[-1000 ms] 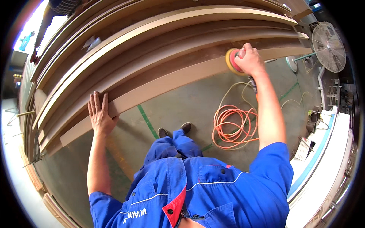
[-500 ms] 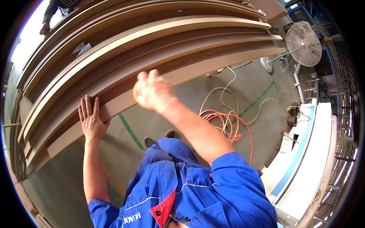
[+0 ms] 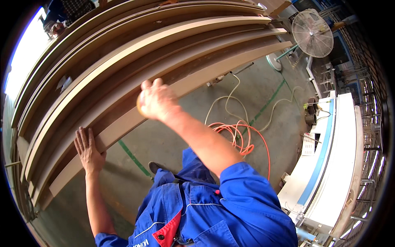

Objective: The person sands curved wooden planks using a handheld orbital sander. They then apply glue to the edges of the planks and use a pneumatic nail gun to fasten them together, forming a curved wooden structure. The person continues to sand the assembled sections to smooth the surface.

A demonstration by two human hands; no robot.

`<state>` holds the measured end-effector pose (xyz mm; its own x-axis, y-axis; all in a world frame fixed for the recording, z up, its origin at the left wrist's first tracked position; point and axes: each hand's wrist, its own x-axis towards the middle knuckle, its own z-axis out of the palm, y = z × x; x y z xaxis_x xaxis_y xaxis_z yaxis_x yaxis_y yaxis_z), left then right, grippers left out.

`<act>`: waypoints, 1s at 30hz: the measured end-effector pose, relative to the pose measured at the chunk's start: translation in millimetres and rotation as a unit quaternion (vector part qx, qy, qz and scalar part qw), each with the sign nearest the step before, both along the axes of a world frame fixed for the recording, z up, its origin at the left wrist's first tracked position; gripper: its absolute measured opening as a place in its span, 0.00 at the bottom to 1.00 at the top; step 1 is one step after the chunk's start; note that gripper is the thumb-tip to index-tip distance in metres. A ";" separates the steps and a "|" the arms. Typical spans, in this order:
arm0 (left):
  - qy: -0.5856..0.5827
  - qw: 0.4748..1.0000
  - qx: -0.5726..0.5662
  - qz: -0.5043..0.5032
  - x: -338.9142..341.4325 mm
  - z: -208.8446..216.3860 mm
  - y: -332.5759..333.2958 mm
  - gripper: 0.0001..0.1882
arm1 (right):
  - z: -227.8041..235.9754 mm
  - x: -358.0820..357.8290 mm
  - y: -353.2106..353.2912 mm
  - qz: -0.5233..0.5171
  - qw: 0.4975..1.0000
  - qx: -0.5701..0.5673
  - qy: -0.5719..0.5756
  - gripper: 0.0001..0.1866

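Across the front runs a long pale board [image 3: 119, 125], the nearest of several long beige lengths lying side by side. My left hand [image 3: 89, 152] lies on its left part, fingers stretched out and flat, the thumb at the near edge. Farther right along the same board, my right hand [image 3: 158, 101] is closed round a small yellow-edged thing [image 3: 140, 108]. Only a thin curved rim of it shows at the palm's left side; the rest is hidden by the hand.
Beyond lie more lengths [image 3: 144, 43], with a small whitish item [image 3: 65, 83] among them. Another person [image 3: 66, 16] is at the far left. Orange hose [image 3: 242, 142] and pale cable coil on the floor. A fan [image 3: 312, 33] stands far right, above a long white bench [image 3: 329, 164].
The whole view has shifted and turned slightly. Both hands stay on the near board, the right still gripping. One shoe has gone from sight, and the other person shows more.
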<state>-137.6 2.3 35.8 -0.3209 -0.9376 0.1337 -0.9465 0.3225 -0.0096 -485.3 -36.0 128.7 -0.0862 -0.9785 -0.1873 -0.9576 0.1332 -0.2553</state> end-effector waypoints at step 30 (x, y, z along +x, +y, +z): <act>-0.004 0.999 0.043 0.015 -213.0 10.5 -27.7 0.54 | 1.2 -356.7 -63.6 -0.150 0.988 -0.013 0.026 0.27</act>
